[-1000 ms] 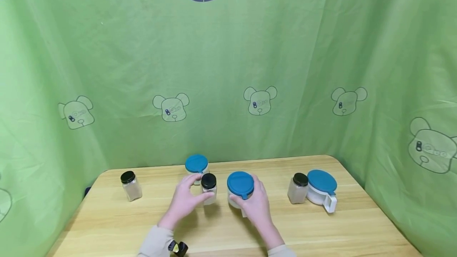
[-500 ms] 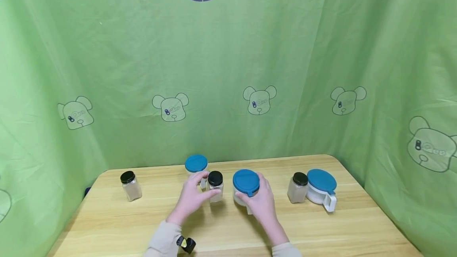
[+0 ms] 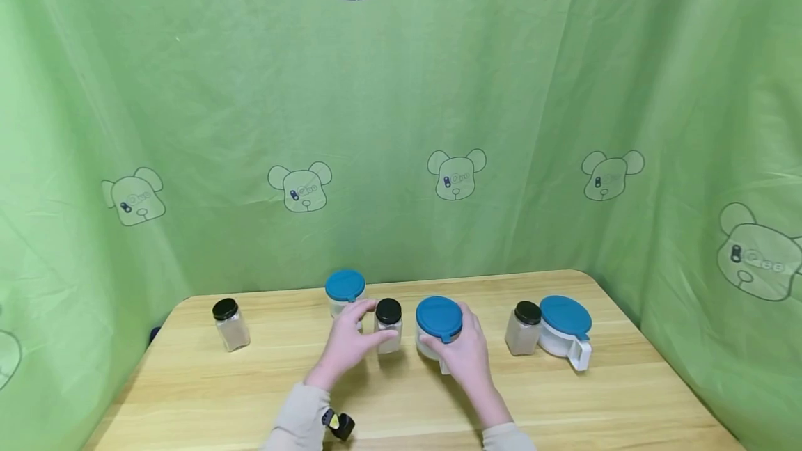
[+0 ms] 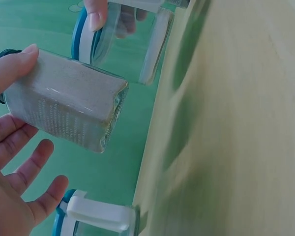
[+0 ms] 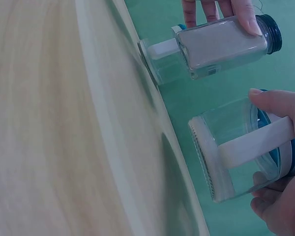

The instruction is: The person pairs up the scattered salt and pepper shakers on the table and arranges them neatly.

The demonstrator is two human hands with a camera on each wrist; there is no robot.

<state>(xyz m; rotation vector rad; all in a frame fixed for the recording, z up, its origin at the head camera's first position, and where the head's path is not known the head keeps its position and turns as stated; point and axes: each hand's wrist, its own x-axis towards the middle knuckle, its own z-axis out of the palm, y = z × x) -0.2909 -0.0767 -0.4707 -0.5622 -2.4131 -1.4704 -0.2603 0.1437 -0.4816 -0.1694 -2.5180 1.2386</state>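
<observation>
My left hand (image 3: pixel 347 341) pinches a square glass spice jar (image 4: pixel 64 98) with a black lid, near its top between thumb and fingers. Pale powder fills this jar, and its base is off the table. My right hand (image 3: pixel 465 353) grips a clear glass seasoning pot (image 5: pixel 236 152) around its blue lid (image 3: pixel 438 317). That pot has a white handle and a white layer at the bottom, and it too hangs above the tabletop. The two held containers are side by side with a gap between them. Behind my left hand stands another blue-lidded pot (image 3: pixel 344 287), partly hidden.
A black-lidded jar (image 3: pixel 232 326) stands at the left of the wooden table (image 3: pixel 207 395). On the right, another black-lidded jar (image 3: pixel 523 329) stands close beside a blue-lidded pot (image 3: pixel 566 326) with a white handle. A green curtain (image 3: pixel 376 117) hangs behind the table.
Both hands have moved to the right, the left carrying the spice jar and the right carrying the seasoning pot. The standing containers have stayed in place.
</observation>
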